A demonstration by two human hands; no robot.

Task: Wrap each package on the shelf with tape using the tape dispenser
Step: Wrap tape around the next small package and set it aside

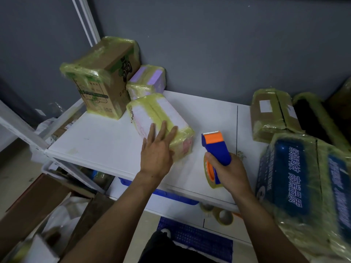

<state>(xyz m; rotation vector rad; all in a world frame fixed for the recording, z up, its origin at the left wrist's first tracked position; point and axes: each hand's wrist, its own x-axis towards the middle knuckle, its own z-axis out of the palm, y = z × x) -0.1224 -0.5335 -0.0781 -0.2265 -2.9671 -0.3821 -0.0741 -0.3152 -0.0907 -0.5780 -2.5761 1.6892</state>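
Nearest, below and this side of the package [161, 118], a blue perforated mat [195, 240] lies on a lower level. Spare tape rolls [225, 217] sit just beyond the mat. To the near left of the package, under the shelf [106, 143], there is brown cardboard [34, 202] and blurred clutter.

To the near right of the package, the right grip [228, 171] has its fingers curled round the handle of the dispenser [216, 147]. It holds the dispenser over the shelf, apart from the package. The dispenser is blue with an orange head that points away, and its roll of yellowish tape [208, 175] shows under the thumb. Further right of the package, a blue box [296, 179] with white characters, swathed in tape, crowds that end of the shelf.

The left grip [157, 150] lies flat and wide on the package's near end, fingers straight, holding nothing. The package lies on the shelf near its middle. It is long, low and white, with broad yellowish tape bands along its length and over its near end, and pink print at the near corner.

Beyond the package to the right stand a taped brown box [269, 112] with a white label and, beside it, a black bundle [307, 114]. Just behind the package sits a purple pack [146, 80]. Left of that, an upright carton [102, 80] with green print has tape over its top. The grey wall [209, 44] closes the back.
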